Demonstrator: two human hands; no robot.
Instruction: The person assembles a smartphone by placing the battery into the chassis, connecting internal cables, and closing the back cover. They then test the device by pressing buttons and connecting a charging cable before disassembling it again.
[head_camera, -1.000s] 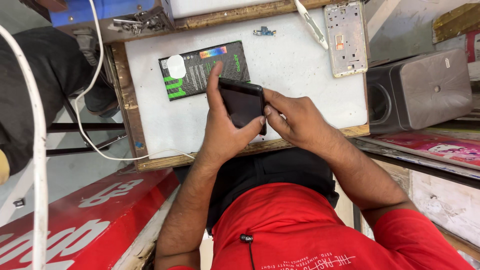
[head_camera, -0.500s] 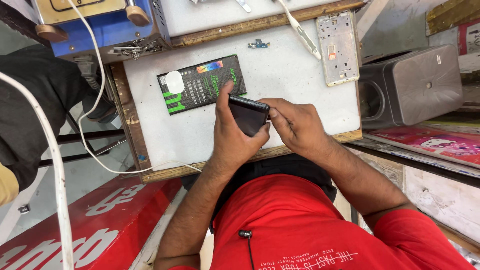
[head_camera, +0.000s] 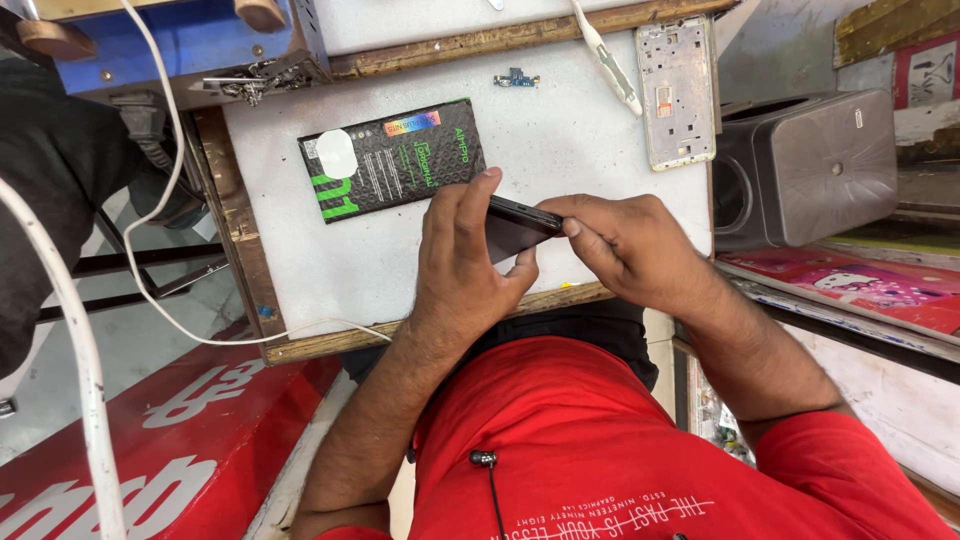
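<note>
A dark smartphone (head_camera: 520, 228) is held on edge just above the white worktop (head_camera: 560, 130). My left hand (head_camera: 462, 262) wraps around its left side, fingers over the top edge and thumb under the lower edge. My right hand (head_camera: 628, 245) grips the phone's right end, fingertips pressed along its edge. A black box with green and rainbow print (head_camera: 392, 160) lies flat on the worktop just beyond my left hand.
A bare silver phone frame (head_camera: 677, 90) lies at the worktop's far right, with a small circuit part (head_camera: 515, 77) and a white tool (head_camera: 606, 60) nearby. A grey speaker box (head_camera: 815, 170) stands right of the table. White cables (head_camera: 150, 250) hang left. A red sign (head_camera: 150, 440) sits below.
The phone has turned from lying flatter in my hands to standing on edge. My left fingers have closed over its top edge, and my right fingertips moved onto its right end.
</note>
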